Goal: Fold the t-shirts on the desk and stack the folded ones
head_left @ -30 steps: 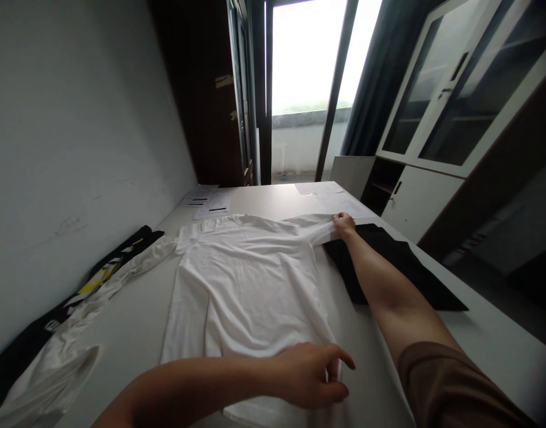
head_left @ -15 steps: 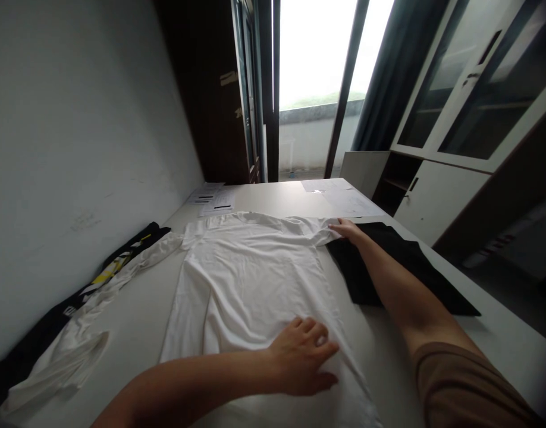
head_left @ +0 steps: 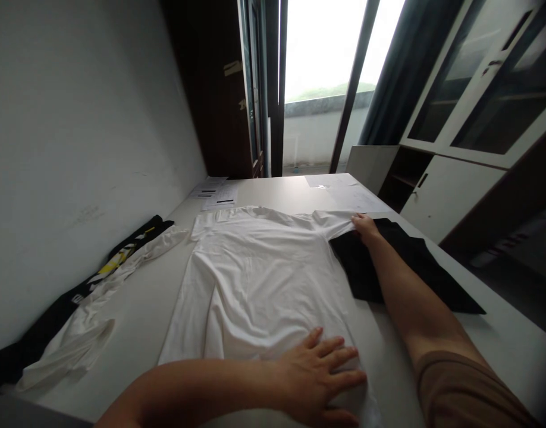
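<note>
A white T-shirt [head_left: 264, 267] lies spread on the white table, its collar end away from me and soft wrinkles across its body. My left hand [head_left: 320, 374] rests flat on the lower right part of the shirt, fingers spread. At the far right, my right hand [head_left: 365, 227] pinches the end of the shirt's right sleeve. Under that sleeve and my right forearm lies a folded black cloth [head_left: 416, 261], partly covered.
Along the wall on the left lie a crumpled white garment [head_left: 94, 321] and a black garment with yellow and white marks [head_left: 116, 261]. Paper sheets [head_left: 219, 196] lie at the table's far left, more sheets [head_left: 355, 197] at the far right. White cabinets [head_left: 455, 184] stand right.
My right hand has drawn the sleeve outward to the right, straightening it. My left hand has gone from curled to flat and spread, slightly lower and to the right. The view has shifted a little.
</note>
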Demonstrator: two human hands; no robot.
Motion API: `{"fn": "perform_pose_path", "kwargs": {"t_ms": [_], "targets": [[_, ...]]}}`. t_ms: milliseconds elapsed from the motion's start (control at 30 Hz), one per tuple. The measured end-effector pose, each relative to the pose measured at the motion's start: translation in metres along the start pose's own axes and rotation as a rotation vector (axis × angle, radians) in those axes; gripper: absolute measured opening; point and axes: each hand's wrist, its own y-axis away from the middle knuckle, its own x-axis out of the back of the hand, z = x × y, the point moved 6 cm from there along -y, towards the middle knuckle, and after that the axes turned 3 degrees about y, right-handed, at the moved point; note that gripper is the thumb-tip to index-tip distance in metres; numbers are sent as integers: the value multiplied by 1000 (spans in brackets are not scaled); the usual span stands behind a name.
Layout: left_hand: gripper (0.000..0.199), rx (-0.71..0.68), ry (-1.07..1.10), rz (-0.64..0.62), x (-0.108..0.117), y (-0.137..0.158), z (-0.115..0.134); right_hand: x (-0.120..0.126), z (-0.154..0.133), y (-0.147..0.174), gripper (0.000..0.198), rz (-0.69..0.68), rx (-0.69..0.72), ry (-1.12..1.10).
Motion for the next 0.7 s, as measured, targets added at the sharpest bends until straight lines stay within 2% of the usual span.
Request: {"fn": "perform_pose_path", "kwargs": {"t_ms": [100, 167, 267, 367, 433, 500, 600, 700], "targets": [[64, -28, 88, 4, 3, 4, -7, 7, 13, 4, 40, 10, -21, 213], [61, 6, 107, 50, 11, 8, -30, 10, 9, 7, 47, 61, 26, 400], [46, 163, 68, 185, 34, 23, -90, -1, -14, 14, 43, 116, 149, 597], [34, 385, -31, 350, 59, 54, -163, -28, -40, 19, 36, 94, 242, 705], [32, 498, -101, 450, 73, 82, -205, -48, -55, 19, 35, 33, 297, 730], [30, 589, -155, 543, 82, 112, -234, -69, -65, 14, 36, -82, 308, 723], [28, 688, -204, 642, 84, 150, -251, -98, -70, 5, 42, -216, 256, 705], [31, 730, -208, 702, 77, 174, -241, -124, -70, 0, 51, -258, 203, 700]]}}
